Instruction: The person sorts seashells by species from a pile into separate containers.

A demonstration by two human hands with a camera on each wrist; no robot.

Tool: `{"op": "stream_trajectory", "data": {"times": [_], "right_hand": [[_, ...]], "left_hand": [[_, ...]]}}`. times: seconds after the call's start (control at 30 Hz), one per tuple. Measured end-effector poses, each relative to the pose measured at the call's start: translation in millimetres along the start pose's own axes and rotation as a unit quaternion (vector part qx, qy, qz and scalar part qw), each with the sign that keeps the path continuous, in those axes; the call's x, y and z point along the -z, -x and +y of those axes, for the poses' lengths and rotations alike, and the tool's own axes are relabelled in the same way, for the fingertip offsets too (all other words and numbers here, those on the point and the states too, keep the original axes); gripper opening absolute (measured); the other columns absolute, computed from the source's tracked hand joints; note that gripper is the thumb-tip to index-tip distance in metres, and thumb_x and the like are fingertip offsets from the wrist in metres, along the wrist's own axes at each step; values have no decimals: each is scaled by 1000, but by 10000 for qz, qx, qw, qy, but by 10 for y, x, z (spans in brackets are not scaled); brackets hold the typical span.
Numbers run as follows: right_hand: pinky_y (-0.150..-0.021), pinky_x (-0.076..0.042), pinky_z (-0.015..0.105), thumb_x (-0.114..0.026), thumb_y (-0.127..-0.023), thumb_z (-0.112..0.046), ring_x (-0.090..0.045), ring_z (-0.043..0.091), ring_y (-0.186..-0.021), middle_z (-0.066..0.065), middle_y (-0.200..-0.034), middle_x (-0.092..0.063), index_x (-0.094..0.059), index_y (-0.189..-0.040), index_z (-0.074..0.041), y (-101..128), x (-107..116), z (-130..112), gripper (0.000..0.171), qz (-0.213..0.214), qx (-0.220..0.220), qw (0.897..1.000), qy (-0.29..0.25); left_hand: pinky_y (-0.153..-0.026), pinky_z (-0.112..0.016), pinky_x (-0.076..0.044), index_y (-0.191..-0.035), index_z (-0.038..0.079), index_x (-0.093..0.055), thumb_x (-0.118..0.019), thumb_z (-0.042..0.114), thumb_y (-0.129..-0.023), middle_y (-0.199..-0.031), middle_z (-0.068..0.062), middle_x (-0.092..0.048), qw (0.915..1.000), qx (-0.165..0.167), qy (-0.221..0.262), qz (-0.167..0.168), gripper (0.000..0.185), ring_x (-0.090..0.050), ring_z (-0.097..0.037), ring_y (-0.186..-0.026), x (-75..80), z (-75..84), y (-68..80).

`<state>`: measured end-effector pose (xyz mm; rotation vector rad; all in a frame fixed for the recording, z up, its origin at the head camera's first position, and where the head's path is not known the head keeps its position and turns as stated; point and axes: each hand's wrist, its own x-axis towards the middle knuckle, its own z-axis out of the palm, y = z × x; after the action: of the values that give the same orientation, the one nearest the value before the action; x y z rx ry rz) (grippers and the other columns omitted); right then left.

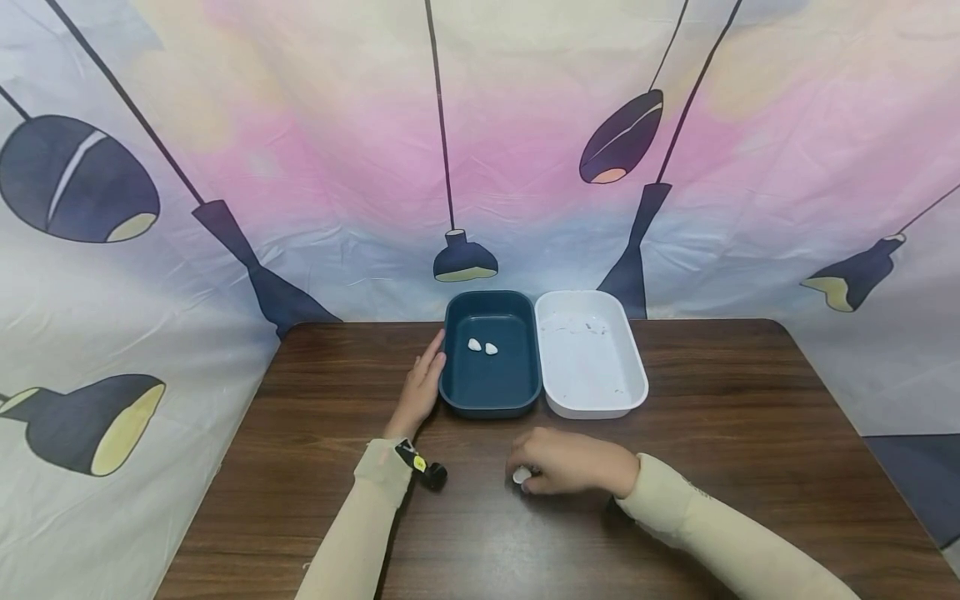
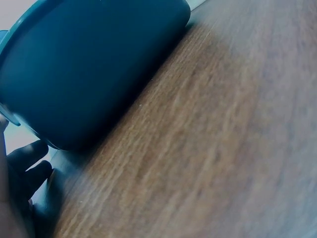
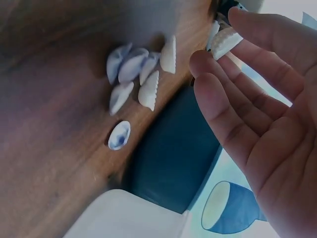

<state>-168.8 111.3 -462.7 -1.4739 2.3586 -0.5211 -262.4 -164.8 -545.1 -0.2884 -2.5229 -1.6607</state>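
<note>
My right hand (image 1: 570, 462) pinches a white ribbed seashell (image 3: 225, 42) between thumb and fingertips, close over the table in front of the trays. Beside that hand, in the right wrist view, several more shells (image 3: 133, 67) lie in a loose cluster on the wood; the hand hides them in the head view. One small oval shell (image 3: 119, 135) with blue-purple marks lies a little apart. My left hand (image 1: 422, 383) rests with extended fingers along the left side of a dark teal tray (image 1: 491, 402). Inside that tray lie two white shells (image 1: 491, 349).
A white tray (image 1: 596, 367) stands right beside the teal one, with small dark specks on its bottom. Both are at the back of a brown wooden table (image 1: 720, 467). Behind hangs a printed cloth (image 1: 360, 167) with lamp drawings.
</note>
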Motion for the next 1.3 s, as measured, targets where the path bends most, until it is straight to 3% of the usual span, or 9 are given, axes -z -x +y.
{"op": "stream_trajectory", "data": {"times": [0.17, 0.4, 0.6, 0.8, 1.03, 1.3], "right_hand": [[-76, -51, 17, -79, -89, -3, -62, 5, -86, -3, -94, -69, -79, -105, -8, -12, 89, 15, 17, 32, 121, 9999, 49], [-74, -51, 16, -76, -91, -2, -60, 4, -84, -5, -95, -69, -79, -111, -8, -54, 236, 13, 21, -148, -171, 9995, -213], [-73, -49, 16, -73, -92, -1, -62, 10, -84, -5, -93, -68, -78, -109, -10, -80, 324, 62, 20, -159, 84, 9996, -240], [-74, -52, 18, -71, -94, -2, -60, 4, -82, -9, -90, -64, -77, -105, -9, -106, 409, 82, 14, -180, 45, 9992, -359], [-75, -52, 19, -74, -94, -3, -60, 4, -82, -4, -96, -72, -78, -110, -6, -173, 468, 154, 17, -239, 133, 9993, -269], [-82, -58, 25, -75, -94, -2, -66, 3, -88, 6, -105, -77, -78, -114, -4, -242, 583, 225, 19, -361, 100, 9969, -688]], "left_hand": [[-130, -52, -1, -167, 17, -34, -37, 31, -117, -169, -10, -36, 10000, -5, 63, -3, 52, -28, -31, -158, -1, -1, 0], [-130, -54, 0, -166, 13, -34, -38, 27, -117, -169, -13, -36, 9999, -68, 148, 23, 52, -28, -34, -158, -4, -12, -11], [-131, -51, -1, -167, 16, -34, -38, 30, -117, -169, -10, -36, 10000, -36, 51, 7, 52, -29, -31, -157, 0, -16, -13], [-131, -50, -1, -167, 16, -34, -37, 31, -117, -169, -10, -37, 10000, 15, 53, 2, 52, -30, -30, -157, 1, -4, -14], [-131, -50, -1, -167, 15, -34, -37, 32, -117, -169, -10, -36, 10000, -38, 73, -3, 53, -30, -31, -157, 6, -18, -15], [-131, -49, -2, -167, 17, -35, -38, 32, -117, -168, -9, -38, 10000, -19, 34, 10, 52, -31, -30, -157, 3, -11, -16]]}}
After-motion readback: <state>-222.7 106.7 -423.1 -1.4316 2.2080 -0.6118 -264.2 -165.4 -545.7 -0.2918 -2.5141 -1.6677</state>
